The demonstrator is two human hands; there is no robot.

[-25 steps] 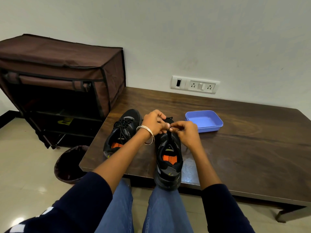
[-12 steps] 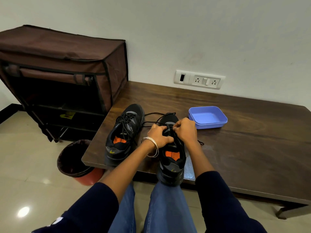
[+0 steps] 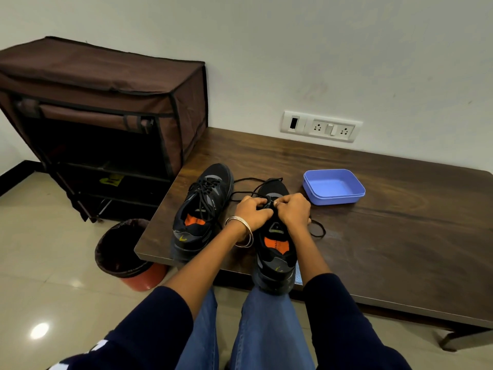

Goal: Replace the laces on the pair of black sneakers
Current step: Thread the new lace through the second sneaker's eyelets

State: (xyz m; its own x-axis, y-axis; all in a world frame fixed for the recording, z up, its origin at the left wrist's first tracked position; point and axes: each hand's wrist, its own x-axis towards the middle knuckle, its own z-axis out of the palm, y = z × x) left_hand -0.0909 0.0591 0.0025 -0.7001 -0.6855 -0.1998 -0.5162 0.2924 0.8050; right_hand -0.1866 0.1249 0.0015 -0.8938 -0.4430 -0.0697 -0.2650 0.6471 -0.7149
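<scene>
Your left hand (image 3: 252, 210) and right hand (image 3: 293, 209) each hold a narrow grip on the black lace (image 3: 241, 194) over the right sneaker (image 3: 276, 244) at the tabletop (image 3: 386, 236) edge. You seem mid-threading; next, pull evenly. The left sneaker (image 3: 200, 209) sits laced beside it.

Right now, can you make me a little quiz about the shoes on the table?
1. True or false: the blue box has shoelaces in it.
2. Which shoe are both hands working on: A, the left shoe, or B, the right shoe?
3. Fill in: under the table's corner stands a ____.

Key
1. False, it looks empty.
2. B. The left hand and right hand pinch its lace.
3. Bin.
</scene>
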